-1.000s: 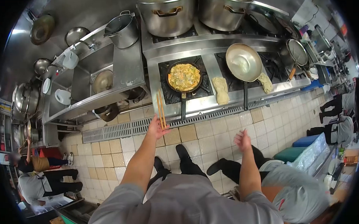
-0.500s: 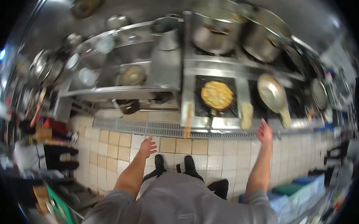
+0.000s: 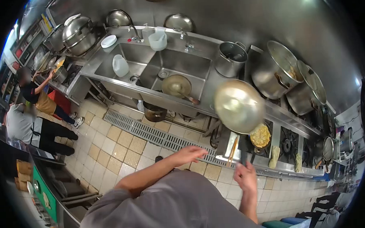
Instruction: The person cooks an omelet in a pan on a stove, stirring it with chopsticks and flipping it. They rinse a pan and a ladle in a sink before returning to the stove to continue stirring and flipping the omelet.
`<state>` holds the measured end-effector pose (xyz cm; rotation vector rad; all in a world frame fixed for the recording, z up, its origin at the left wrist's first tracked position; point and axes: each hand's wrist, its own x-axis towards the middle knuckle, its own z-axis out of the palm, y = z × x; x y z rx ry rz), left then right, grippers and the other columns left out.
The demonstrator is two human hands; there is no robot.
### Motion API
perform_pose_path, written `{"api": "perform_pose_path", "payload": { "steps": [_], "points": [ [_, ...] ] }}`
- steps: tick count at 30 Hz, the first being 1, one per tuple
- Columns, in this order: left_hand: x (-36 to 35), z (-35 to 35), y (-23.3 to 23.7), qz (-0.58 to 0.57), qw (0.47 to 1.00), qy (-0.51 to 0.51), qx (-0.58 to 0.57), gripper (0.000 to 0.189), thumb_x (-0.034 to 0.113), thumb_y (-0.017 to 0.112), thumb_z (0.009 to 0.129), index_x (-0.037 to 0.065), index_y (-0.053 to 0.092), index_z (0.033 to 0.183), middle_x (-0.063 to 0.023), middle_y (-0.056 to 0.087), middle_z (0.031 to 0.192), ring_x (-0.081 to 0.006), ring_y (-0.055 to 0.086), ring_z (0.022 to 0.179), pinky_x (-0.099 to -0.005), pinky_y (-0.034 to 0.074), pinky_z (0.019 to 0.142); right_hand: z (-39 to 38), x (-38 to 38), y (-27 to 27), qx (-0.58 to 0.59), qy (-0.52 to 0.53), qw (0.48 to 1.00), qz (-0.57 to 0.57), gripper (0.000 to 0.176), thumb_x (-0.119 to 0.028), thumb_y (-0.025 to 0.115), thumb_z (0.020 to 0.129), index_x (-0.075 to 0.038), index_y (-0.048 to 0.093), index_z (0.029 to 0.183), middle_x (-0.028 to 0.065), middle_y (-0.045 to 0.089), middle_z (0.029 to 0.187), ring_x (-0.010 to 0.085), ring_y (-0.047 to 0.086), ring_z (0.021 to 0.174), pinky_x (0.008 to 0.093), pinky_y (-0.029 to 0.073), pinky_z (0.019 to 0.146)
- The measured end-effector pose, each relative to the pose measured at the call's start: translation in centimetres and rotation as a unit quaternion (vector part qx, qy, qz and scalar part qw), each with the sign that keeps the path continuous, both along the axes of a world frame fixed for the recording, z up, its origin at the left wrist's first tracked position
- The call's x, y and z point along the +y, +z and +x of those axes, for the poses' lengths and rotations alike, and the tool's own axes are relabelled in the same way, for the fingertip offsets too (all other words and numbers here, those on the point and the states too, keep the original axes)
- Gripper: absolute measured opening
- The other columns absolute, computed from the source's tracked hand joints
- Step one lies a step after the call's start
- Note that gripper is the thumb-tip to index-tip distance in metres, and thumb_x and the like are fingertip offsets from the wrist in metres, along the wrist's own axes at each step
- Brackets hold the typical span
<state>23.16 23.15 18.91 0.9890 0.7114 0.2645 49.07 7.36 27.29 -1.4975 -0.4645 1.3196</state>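
My right hand (image 3: pixel 246 177) is closed around the dark handle of a frying pan (image 3: pixel 239 106). The pan is lifted in the air, its pale metal inside facing me and slightly blurred. My left hand (image 3: pixel 190 154) reaches across in front of my body, fingers stretched out and holding nothing. A second pan with a yellow omelette-like food (image 3: pixel 260 136) sits on the stove, just right of the raised pan. Long wooden sticks (image 3: pixel 233 148) lie on the stove's front left part, close to the raised pan's handle.
A double sink (image 3: pixel 148 63) on the left holds a wok (image 3: pixel 176 85) and a white jug (image 3: pixel 120 65). Large stockpots (image 3: pixel 275 72) stand behind the stove. Folded cloths (image 3: pixel 274 157) lie along its front edge. Two people (image 3: pixel 37 89) stand at the far left.
My right hand has lifted the empty frying pan off the right burner and carried it left. My left hand has come across my body. The view has turned toward the sink.
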Motion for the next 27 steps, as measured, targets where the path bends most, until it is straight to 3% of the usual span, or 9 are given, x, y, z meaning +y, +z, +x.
{"api": "perform_pose_path", "payload": {
  "steps": [5, 7, 9, 11, 17, 19, 20, 22, 27],
  "points": [
    [6.3, -3.7, 4.9, -0.048, 0.995, -0.012, -0.082, 0.044, 0.037, 0.062, 0.099, 0.0, 0.061, 0.123, -0.0104, 0.067, 0.108, -0.0171, 0.064, 0.099, -0.0325, 0.054, 0.08, -16.3, 13.9, -5.0, 0.078, 0.187, 0.975, 0.093, 0.023, -0.018, 0.058, 0.1, -0.008, 0.053, 0.12, -0.0027, 0.054, 0.072, 0.0065, 0.048, 0.053, 0.0232, 0.037, 0.046],
    [9.6, -7.8, 7.1, -0.072, 0.995, 0.074, -0.003, 0.033, 0.028, 0.065, 0.097, 0.001, 0.061, 0.114, -0.0116, 0.067, 0.098, -0.0196, 0.065, 0.086, -0.0335, 0.054, 0.068, -18.1, 17.4, -3.3, 0.018, 0.286, 0.951, 0.113, 0.023, -0.021, 0.057, 0.101, -0.008, 0.055, 0.121, -0.0018, 0.057, 0.076, 0.0072, 0.052, 0.058, 0.0227, 0.041, 0.051],
    [11.9, -10.6, 3.8, -0.092, 0.944, 0.305, -0.081, 0.014, 0.012, 0.064, 0.093, 0.003, 0.056, 0.101, -0.0137, 0.067, 0.09, -0.023, 0.065, 0.065, -0.0385, 0.056, 0.057, -18.2, 22.6, -3.1, -0.048, 0.375, 0.914, 0.145, 0.025, -0.023, 0.055, 0.103, -0.009, 0.058, 0.123, -0.0009, 0.061, 0.08, 0.008, 0.057, 0.063, 0.0222, 0.045, 0.055],
    [15.4, -14.8, 2.3, -0.088, 0.932, 0.35, -0.011, 0.011, 0.007, 0.061, 0.093, 0.007, 0.052, 0.099, -0.0112, 0.064, 0.082, -0.0206, 0.06, 0.059, -0.0424, 0.057, 0.057, -15.9, 26.6, -5.1, -0.057, 0.425, 0.897, 0.11, 0.025, -0.027, 0.054, 0.104, -0.009, 0.064, 0.117, 0.0002, 0.066, 0.087, 0.0086, 0.062, 0.072, 0.0212, 0.049, 0.061],
    [26.4, -24.1, 0.9, 0.178, 0.824, 0.449, 0.297, 0.013, 0.005, 0.06, 0.091, 0.001, 0.049, 0.097, -0.0049, 0.053, 0.064, -0.015, 0.05, 0.042, -0.0311, 0.039, 0.035, -9.4, 46.4, -6.0, -0.158, 0.195, 0.962, 0.108, 0.031, -0.037, 0.057, 0.101, -0.01, 0.066, 0.115, -0.0008, 0.063, 0.086, 0.0066, 0.055, 0.065, 0.0232, 0.046, 0.055],
    [29.6, -28.8, -4.6, 0.355, 0.729, 0.414, 0.414, 0.013, 0.006, 0.061, 0.091, 0.002, 0.05, 0.097, -0.0037, 0.052, 0.063, -0.0137, 0.049, 0.042, -0.0305, 0.039, 0.036, -7.4, 55.6, -7.0, -0.158, 0.172, 0.965, 0.118, 0.034, -0.041, 0.06, 0.099, -0.012, 0.066, 0.118, -0.0034, 0.062, 0.09, 0.0066, 0.055, 0.068, 0.0232, 0.046, 0.056],
    [30.9, -28.6, -2.1, 0.357, 0.725, 0.411, 0.421, 0.013, 0.006, 0.061, 0.091, 0.002, 0.05, 0.097, -0.0037, 0.052, 0.063, -0.0137, 0.049, 0.042, -0.0305, 0.039, 0.036, -6.3, 60.5, -8.2, -0.155, 0.157, 0.966, 0.133, 0.04, -0.043, 0.059, 0.1, -0.01, 0.063, 0.123, -0.0002, 0.062, 0.095, 0.0084, 0.057, 0.071, 0.0231, 0.047, 0.056],
    [31.8, -26.3, 5.9, 0.16, 0.818, 0.43, 0.347, 0.013, 0.007, 0.062, 0.092, 0.003, 0.051, 0.093, -0.0034, 0.053, 0.063, -0.0129, 0.049, 0.044, -0.0306, 0.038, 0.038, -4.6, 70.2, -9.7, -0.141, 0.112, 0.979, 0.092, 0.044, -0.046, 0.061, 0.098, -0.011, 0.061, 0.126, -0.0002, 0.061, 0.099, 0.0086, 0.057, 0.075, 0.0251, 0.048, 0.056],
    [35.8, -24.0, 7.7, 0.065, 0.861, 0.352, 0.361, 0.014, 0.014, 0.064, 0.094, 0.003, 0.056, 0.091, -0.0023, 0.053, 0.06, -0.0116, 0.051, 0.046, -0.029, 0.038, 0.041, -1.4, 89.1, -17.6, -0.22, 0.069, 0.973, 0.029, 0.042, -0.048, 0.059, 0.098, -0.011, 0.065, 0.116, 0.0012, 0.064, 0.09, 0.0109, 0.059, 0.067, 0.0273, 0.046, 0.049]
  ]
}}
